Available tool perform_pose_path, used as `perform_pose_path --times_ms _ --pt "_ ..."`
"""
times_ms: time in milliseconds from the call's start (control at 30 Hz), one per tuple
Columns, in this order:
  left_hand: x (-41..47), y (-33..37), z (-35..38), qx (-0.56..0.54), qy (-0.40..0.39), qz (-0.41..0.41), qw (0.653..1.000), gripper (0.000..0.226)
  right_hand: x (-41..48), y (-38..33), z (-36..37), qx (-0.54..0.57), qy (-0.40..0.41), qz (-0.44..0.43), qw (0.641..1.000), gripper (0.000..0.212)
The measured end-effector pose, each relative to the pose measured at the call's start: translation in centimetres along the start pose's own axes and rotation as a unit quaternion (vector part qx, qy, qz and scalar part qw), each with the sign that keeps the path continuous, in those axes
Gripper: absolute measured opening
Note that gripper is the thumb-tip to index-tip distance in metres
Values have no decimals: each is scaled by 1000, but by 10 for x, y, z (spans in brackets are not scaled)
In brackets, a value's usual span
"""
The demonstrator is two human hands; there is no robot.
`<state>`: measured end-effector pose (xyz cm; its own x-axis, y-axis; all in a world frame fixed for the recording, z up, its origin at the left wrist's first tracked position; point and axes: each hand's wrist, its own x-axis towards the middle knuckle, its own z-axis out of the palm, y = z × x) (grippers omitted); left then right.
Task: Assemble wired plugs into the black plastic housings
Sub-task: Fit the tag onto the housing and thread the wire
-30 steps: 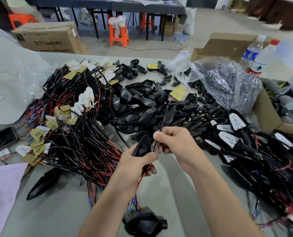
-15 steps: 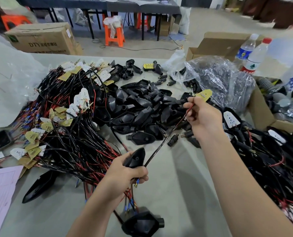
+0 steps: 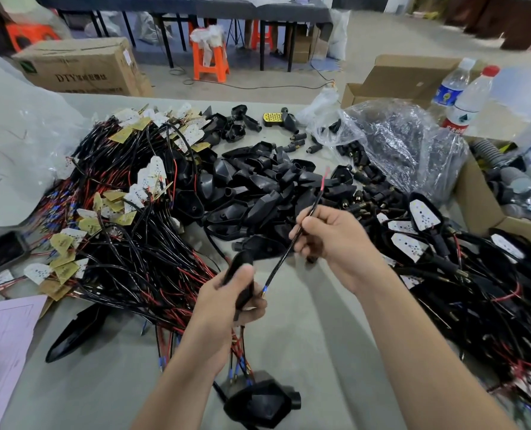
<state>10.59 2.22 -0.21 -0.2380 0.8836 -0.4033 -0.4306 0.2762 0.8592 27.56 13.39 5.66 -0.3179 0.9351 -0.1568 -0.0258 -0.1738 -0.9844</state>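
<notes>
My left hand (image 3: 230,302) grips a black plastic housing (image 3: 241,268), held upright over the grey table. My right hand (image 3: 332,240) pinches a black sleeved wire (image 3: 284,259) that slants between the hands. The wire's blue-tipped end (image 3: 264,291) hangs just beside my left hand, apart from the housing, and its red end (image 3: 323,181) pokes up past my right fingers. A heap of empty black housings (image 3: 258,187) lies behind my hands. Wired plugs with white and yellow boards (image 3: 112,218) are piled on the left.
Finished housings with wires (image 3: 462,262) are stacked on the right. A clear plastic bag of small plugs (image 3: 397,144) lies behind them, with cardboard boxes (image 3: 481,200) and two water bottles (image 3: 466,100). One black housing (image 3: 258,405) sits near the front edge. Pink paper (image 3: 3,336) lies at left.
My right hand has come back down from the far right towards my left hand, sliding along the wire. The yellow tag at the wire's end is no longer visible; a red tip shows instead.
</notes>
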Motion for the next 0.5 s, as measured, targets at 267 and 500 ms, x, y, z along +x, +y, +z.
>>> perform_pose_path --times_ms 267,500 --pt "-4 2 10 -80 -57 3 995 44 -11 -20 9 18 2 -101 995 27" --pt "-8 2 12 -29 -131 40 990 42 -18 -12 20 -19 -13 -117 993 24"
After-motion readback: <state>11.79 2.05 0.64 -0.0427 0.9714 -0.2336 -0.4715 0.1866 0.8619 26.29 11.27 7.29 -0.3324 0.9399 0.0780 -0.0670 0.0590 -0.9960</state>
